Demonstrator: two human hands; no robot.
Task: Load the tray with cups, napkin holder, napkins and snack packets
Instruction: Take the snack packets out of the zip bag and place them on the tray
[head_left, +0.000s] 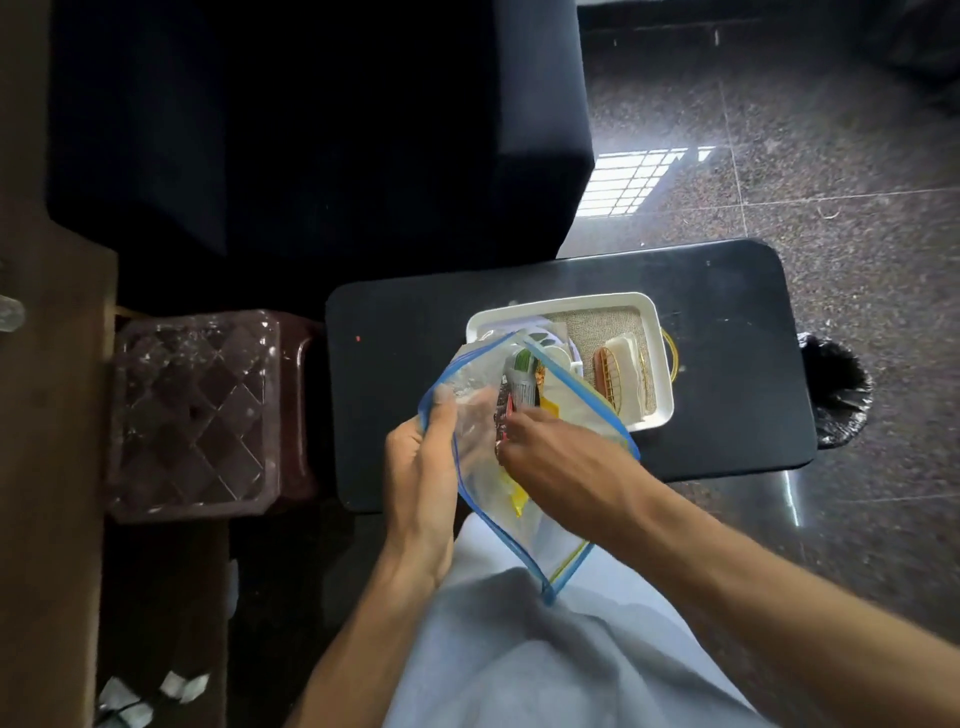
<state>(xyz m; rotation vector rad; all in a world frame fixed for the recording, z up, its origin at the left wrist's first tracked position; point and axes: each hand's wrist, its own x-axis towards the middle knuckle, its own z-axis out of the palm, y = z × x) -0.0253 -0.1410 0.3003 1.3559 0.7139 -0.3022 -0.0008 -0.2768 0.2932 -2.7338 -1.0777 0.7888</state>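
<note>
A white tray (655, 332) with a burlap liner stands on a low black table (405, 332). In it sit a gold wire napkin holder with white napkins (621, 371) and white cups (550, 345), partly hidden by a clear zip bag (480, 467) with a blue edge. My left hand (423, 457) grips the bag's left rim and holds it up over the table's near edge. My right hand (563, 457) reaches into the bag's mouth, its fingers closed on a dark snack packet (514, 392). A yellow packet (517, 499) lies lower in the bag.
A black sofa (311, 130) fills the far left. A brown patterned stool (202, 410) stands left of the table, with a wooden surface (47, 415) beyond it. A black bin bag (836, 389) sits at the table's right end on speckled floor tiles.
</note>
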